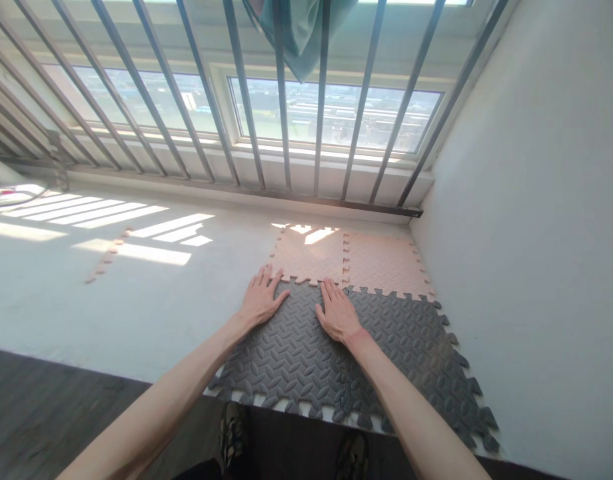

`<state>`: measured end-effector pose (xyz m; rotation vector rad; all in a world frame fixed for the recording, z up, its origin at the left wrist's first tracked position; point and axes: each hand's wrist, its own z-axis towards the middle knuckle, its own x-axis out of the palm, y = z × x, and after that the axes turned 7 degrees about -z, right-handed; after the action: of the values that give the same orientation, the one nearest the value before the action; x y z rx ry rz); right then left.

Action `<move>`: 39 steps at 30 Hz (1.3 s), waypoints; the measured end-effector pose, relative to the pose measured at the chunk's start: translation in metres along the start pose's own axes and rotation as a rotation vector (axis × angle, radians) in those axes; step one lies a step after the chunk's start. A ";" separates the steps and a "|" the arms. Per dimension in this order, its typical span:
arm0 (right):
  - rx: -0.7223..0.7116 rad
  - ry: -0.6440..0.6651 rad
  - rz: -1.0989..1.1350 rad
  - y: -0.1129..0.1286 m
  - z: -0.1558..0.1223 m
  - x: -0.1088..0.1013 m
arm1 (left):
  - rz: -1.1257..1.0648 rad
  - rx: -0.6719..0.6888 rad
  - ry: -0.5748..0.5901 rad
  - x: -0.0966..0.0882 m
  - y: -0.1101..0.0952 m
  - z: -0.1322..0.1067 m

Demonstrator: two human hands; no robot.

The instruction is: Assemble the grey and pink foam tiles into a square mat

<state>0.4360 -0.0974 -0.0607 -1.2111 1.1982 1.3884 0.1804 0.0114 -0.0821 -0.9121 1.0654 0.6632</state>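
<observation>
Dark grey foam mat tiles (296,360) with a raised tread pattern and toothed edges lie on the white ledge. My left hand (262,297) rests flat at the grey mat's upper left corner, fingertips at its border with a pink tile. Also flat, my right hand (339,311) presses on the grey mat, its fingertips near the seam. Beyond the seam lie two pink foam tiles, a left one (311,257) and a right one (386,263), joined by interlocking teeth. Both hands have their fingers stretched out and hold nothing.
A metal railing (236,93) stands behind the ledge, with windows beyond and a green cloth (299,40) hanging there. A white wall (536,233) rises on the right. A narrow pink toothed strip (109,255) lies on the left. Dark floor (51,407) lies below the ledge.
</observation>
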 end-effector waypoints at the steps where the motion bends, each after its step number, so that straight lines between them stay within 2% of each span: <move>1: -0.006 0.013 0.004 -0.001 0.000 -0.002 | -0.002 0.002 0.004 -0.001 0.000 -0.001; 5: -0.031 0.065 -0.011 -0.004 0.006 -0.017 | 0.005 0.062 0.001 -0.003 -0.004 -0.005; 9: -0.035 0.039 -0.024 0.005 0.017 -0.028 | 0.012 0.117 0.020 -0.002 -0.009 -0.008; 13: -0.058 0.039 -0.002 0.018 0.021 -0.017 | 0.026 0.095 0.025 0.000 -0.012 -0.009; 16: -0.041 0.033 0.015 0.020 0.020 -0.009 | 0.030 0.095 0.024 0.000 -0.014 -0.010; 20: -0.053 0.069 0.025 0.020 0.026 -0.011 | 0.022 0.079 0.042 -0.001 -0.016 -0.011; 26: -0.029 -0.007 0.067 0.051 0.038 -0.002 | 0.009 0.070 0.015 0.001 -0.016 -0.012; 28: -0.026 -0.006 0.079 0.054 0.043 0.001 | 0.016 0.065 0.005 0.002 -0.016 -0.013; 31: 0.018 0.009 0.073 0.038 0.049 -0.004 | 0.006 0.056 0.004 0.001 -0.017 -0.013; 35: 0.220 -0.059 0.003 -0.004 0.049 -0.009 | -0.007 0.054 -0.010 0.001 -0.018 -0.013; 39: 0.239 0.053 -0.013 -0.023 0.051 -0.005 | 0.001 0.060 -0.030 0.001 -0.016 -0.012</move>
<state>0.4540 -0.0442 -0.0555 -1.0898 1.3491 1.1720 0.1890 -0.0070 -0.0808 -0.8472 1.0545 0.6406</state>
